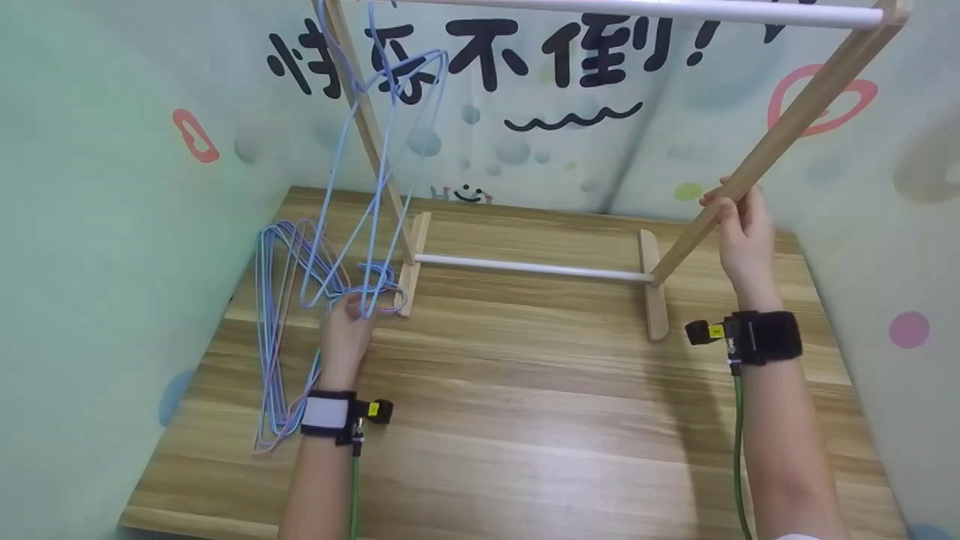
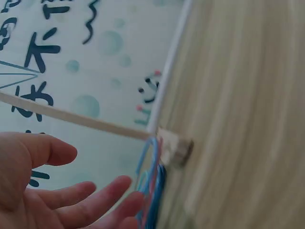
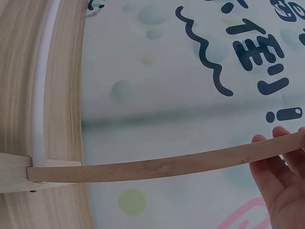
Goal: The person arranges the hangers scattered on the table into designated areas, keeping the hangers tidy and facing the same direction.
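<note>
A wooden clothes rack with white rods stands on the table. My right hand [image 1: 748, 244] grips its right slanted post [image 1: 810, 105], and the right wrist view shows the fingers curled round the post [image 3: 143, 171]. On the left, a heap of blue and pink wire hangers [image 1: 261, 300] lies by the rack's left foot [image 1: 411, 281]. My left hand [image 1: 345, 341] is at the hook end of that heap. Its fingers are spread and loosely bent in the left wrist view, close to the hooks [image 2: 154, 157]. A few blue hangers [image 1: 382, 135] hang from the rack's upper left.
A white lower rod [image 1: 532, 268] joins the two feet. The white top rod [image 1: 675, 9] runs along the upper edge of the head view. Behind the wood-grain table [image 1: 510, 420] is a printed backdrop [image 1: 525, 172]. Green cables run down from both wrist cameras.
</note>
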### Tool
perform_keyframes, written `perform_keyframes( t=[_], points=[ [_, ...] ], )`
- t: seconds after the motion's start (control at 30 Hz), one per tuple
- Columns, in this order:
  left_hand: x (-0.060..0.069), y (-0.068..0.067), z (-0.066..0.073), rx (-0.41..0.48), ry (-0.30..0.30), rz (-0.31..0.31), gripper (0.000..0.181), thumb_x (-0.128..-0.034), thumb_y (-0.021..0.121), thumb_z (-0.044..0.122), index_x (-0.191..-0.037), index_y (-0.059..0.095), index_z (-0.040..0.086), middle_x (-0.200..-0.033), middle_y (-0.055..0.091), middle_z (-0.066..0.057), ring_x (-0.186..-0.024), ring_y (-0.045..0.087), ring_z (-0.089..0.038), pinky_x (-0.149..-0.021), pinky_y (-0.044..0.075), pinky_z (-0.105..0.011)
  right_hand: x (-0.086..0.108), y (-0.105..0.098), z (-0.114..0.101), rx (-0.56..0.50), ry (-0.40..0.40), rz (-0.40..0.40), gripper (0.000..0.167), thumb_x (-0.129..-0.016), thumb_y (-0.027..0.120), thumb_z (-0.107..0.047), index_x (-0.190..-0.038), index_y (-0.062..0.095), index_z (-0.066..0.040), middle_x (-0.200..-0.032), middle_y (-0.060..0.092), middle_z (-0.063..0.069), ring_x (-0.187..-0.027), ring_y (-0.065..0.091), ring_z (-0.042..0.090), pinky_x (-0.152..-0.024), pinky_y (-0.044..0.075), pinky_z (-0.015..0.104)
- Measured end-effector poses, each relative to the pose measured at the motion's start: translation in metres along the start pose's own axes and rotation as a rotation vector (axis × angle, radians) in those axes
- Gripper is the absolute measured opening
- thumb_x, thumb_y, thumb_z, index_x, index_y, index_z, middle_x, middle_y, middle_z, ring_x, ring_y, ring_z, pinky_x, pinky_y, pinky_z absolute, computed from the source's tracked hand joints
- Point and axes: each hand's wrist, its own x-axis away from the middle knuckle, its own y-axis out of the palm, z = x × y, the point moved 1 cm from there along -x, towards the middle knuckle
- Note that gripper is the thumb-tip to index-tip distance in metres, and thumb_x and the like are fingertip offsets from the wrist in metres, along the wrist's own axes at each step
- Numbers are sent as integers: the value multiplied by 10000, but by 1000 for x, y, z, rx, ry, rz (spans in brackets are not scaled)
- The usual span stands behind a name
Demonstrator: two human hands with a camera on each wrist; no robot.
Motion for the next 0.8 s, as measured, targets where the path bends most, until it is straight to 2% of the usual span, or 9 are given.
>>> perform_keyframes(
  t=[0.1, 0.17, 0.27, 0.33, 0.4, 0.47, 0.53, 0.67, 0.8],
  points=[
    [2, -6, -10, -64, -25, 94, 483, -868, 656, 146, -1276, 524, -76, -1049, 624, -262, -929, 593, -386, -795, 478, -464, -2, -1, 6, -1, 2, 3, 266, -1013, 451, -125, -1264, 520, -71, -1103, 593, 214, -1041, 576, 198, -882, 433, 276],
    [4, -10, -16, -129, -15, 153, 517, -856, 681, 180, -1276, 521, -74, -1104, 580, -265, -999, 542, -410, -861, 433, -500, -5, -2, 13, -4, 7, 4, 271, -1011, 454, -134, -1267, 518, -72, -1108, 591, 207, -1052, 575, 207, -893, 435, 285],
    [6, -17, -26, -254, -10, 204, 588, -841, 717, 267, -1278, 511, -69, -1214, 480, -287, -1112, 442, -441, -932, 343, -555, -8, -3, 23, -14, 26, 5, 283, -1007, 460, -156, -1274, 513, -79, -1118, 592, 177, -1068, 574, 214, -928, 434, 296],
    [6, -21, -32, -312, -32, 185, 660, -841, 715, 319, -1322, 466, -58, -1331, 369, -312, -1236, 322, -468, -998, 245, -601, -10, -4, 27, -13, 34, 2, 293, -1005, 459, -173, -1280, 508, -85, -1130, 586, 172, -1078, 572, 212, -950, 430, 303],
    [5, -25, -39, -344, -69, 142, 783, -839, 712, 361, -1418, 362, -33, -1444, 225, -337, -1340, 159, -497, -1044, 117, -656, -10, -4, 28, -11, 31, 3, 293, -1003, 460, -179, -1276, 510, -86, -1131, 585, 170, -1077, 572, 208, -957, 432, 308],
    [4, -29, -45, -358, -101, 92, 912, -829, 722, 379, -1491, 227, -7, -1507, 62, -342, -1379, -17, -505, -1041, -14, -692, -9, -4, 27, -13, 19, 3, 282, -1002, 457, -168, -1265, 513, -83, -1118, 590, 161, -1072, 574, 209, -956, 435, 309],
    [3, -33, -52, -372, -133, 49, 1025, -810, 738, 402, -1525, 106, 26, -1515, -45, -341, -1369, -127, -502, -1010, -95, -711, -8, -3, 22, -23, 2, 5, 266, -1001, 456, -145, -1249, 521, -76, -1097, 598, 155, -1063, 577, 216, -943, 440, 307],
    [2, -38, -62, -388, -175, 12, 1159, -770, 765, 463, -1532, -14, 69, -1501, -101, -353, -1347, -161, -525, -980, -116, -733, -5, -2, 15, -36, -5, 1, 255, -999, 449, -114, -1238, 524, -69, -1062, 611, 93, -1059, 576, 223, -945, 436, 304],
    [2, -39, -70, -384, -173, 23, 1202, -734, 788, 491, -1537, -10, 88, -1501, -42, -368, -1353, -97, -546, -985, -70, -748, -7, -3, 23, -17, 10, 7, 280, -1002, 456, -147, -1267, 515, -76, -1087, 607, 81, -1073, 573, 219, -945, 435, 305]
  ],
)
